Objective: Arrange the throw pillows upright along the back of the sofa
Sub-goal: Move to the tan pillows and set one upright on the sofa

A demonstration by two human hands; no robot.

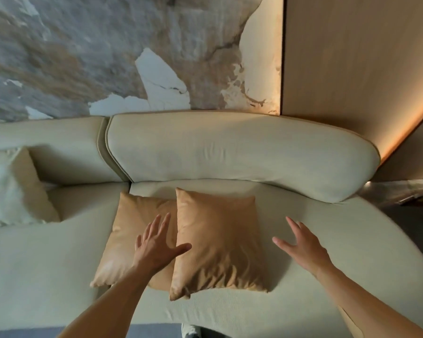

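Two tan throw pillows lie flat on the seat of a cream sofa (59, 259). The right tan pillow (220, 242) overlaps the edge of the left tan pillow (125, 230). My left hand (156, 245) hovers with spread fingers over the seam between them, thumb at the right pillow's edge. Just off that pillow's right side, over the seat, my right hand (300, 245) is open with nothing in it. A white and cream pillow (12, 189) leans near the backrest at far left. The sofa back cushion (242, 152) runs behind the tan pillows.
A marbled stone wall (108, 52) rises behind the sofa, and a wooden panel (357, 57) with a warm light strip stands to the right. The sofa's rounded right end curves toward a dark side surface (410, 193). A shoe (193, 331) shows at the bottom edge.
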